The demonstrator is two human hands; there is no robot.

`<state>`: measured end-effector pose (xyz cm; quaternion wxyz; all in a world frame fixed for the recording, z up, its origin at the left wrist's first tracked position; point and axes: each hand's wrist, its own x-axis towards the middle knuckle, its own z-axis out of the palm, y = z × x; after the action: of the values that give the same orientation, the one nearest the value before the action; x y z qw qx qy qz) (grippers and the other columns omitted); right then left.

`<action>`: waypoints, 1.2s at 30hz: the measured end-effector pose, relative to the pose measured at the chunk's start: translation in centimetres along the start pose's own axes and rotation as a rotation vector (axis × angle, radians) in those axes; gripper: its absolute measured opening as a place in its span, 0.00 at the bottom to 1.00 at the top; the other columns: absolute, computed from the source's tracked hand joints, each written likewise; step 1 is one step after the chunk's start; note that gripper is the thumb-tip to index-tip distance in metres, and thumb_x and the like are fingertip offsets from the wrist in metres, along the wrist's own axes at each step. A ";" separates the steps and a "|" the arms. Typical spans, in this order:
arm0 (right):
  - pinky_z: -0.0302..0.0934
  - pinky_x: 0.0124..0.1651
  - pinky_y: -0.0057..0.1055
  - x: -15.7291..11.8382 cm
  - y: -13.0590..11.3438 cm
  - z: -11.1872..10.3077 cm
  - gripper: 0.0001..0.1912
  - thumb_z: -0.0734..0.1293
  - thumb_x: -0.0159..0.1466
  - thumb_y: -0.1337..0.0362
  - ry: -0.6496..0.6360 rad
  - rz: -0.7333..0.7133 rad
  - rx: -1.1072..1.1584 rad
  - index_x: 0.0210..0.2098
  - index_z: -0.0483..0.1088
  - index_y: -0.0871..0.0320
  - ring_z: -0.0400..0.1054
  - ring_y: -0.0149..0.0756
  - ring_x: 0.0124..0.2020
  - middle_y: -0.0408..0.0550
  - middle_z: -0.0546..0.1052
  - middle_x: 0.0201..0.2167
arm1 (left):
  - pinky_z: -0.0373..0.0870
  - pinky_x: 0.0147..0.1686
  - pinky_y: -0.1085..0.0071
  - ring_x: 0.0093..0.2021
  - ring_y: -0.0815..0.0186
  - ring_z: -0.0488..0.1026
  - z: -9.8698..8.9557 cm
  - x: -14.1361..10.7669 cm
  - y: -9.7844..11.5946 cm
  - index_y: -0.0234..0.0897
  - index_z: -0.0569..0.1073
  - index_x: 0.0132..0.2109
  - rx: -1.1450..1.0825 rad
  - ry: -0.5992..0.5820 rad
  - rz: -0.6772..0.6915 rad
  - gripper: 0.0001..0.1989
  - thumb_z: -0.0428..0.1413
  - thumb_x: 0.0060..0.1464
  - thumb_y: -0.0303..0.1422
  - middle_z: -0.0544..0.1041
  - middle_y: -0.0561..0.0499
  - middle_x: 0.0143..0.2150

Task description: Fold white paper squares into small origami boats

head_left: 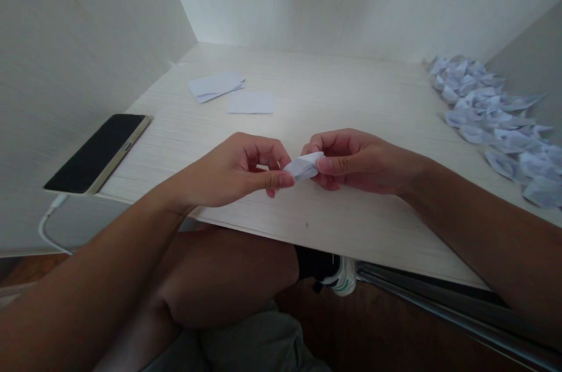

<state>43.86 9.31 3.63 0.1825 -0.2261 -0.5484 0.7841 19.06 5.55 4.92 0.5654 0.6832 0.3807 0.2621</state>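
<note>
Between my two hands is a small folded piece of white paper (304, 166), held just above the front part of the table. My left hand (246, 170) pinches its left end between thumb and fingers. At its right end, my right hand (355, 161) grips it, the thumb lying on top and the fingers curled behind. The paper's underside is hidden by the fingers. Beyond my left hand lie a flat white paper slip (250, 102) and a small stack of slips (215, 86).
A heap of folded white papers (496, 117) runs along the table's right side. On the left rests a phone (99, 152) with a white cable (44, 225) hanging from it. Pale panels enclose the table (351, 96) at the back and sides. My legs are under its front edge.
</note>
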 end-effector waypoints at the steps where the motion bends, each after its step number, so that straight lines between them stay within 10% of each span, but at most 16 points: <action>1: 0.56 0.29 0.23 -0.1 0.0 0.1 0.12 0.77 0.65 0.62 -0.015 0.001 0.037 0.35 0.72 0.60 0.64 0.24 0.26 0.40 0.73 0.29 | 0.69 0.28 0.75 0.28 0.69 0.73 0.0 0.0 0.1 0.37 0.79 0.33 -0.025 -0.021 0.009 0.05 0.66 0.56 0.30 0.77 0.52 0.28; 17: 0.59 0.31 0.25 -0.3 0.9 2.0 0.11 0.76 0.65 0.61 -0.237 0.047 0.192 0.34 0.73 0.60 0.64 0.27 0.27 0.41 0.71 0.28 | 0.80 0.35 0.65 0.32 0.59 0.80 -0.7 -0.4 1.6 0.43 0.84 0.29 -0.016 -0.229 0.135 0.04 0.71 0.50 0.31 0.83 0.46 0.31; 27: 0.52 0.28 0.26 -0.2 0.1 2.1 0.15 0.79 0.62 0.58 -0.004 0.004 0.196 0.34 0.74 0.60 0.61 0.26 0.26 0.41 0.73 0.26 | 0.78 0.29 0.69 0.26 0.63 0.78 -0.6 -0.7 0.6 0.39 0.82 0.35 -0.268 -0.046 0.032 0.08 0.70 0.55 0.37 0.80 0.48 0.28; 36: 0.59 0.32 0.28 0.1 0.8 2.7 0.16 0.80 0.60 0.57 0.169 -0.112 0.272 0.33 0.72 0.56 0.67 0.30 0.32 0.41 0.72 0.31 | 0.78 0.26 0.77 0.26 0.70 0.77 3.9 0.5 -0.2 0.36 0.84 0.36 -0.777 0.154 0.131 0.12 0.76 0.48 0.36 0.81 0.51 0.28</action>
<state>42.27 6.99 3.69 0.3004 -0.2336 -0.4314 0.8180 22.37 3.79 3.78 0.7334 0.4199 0.2500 0.4725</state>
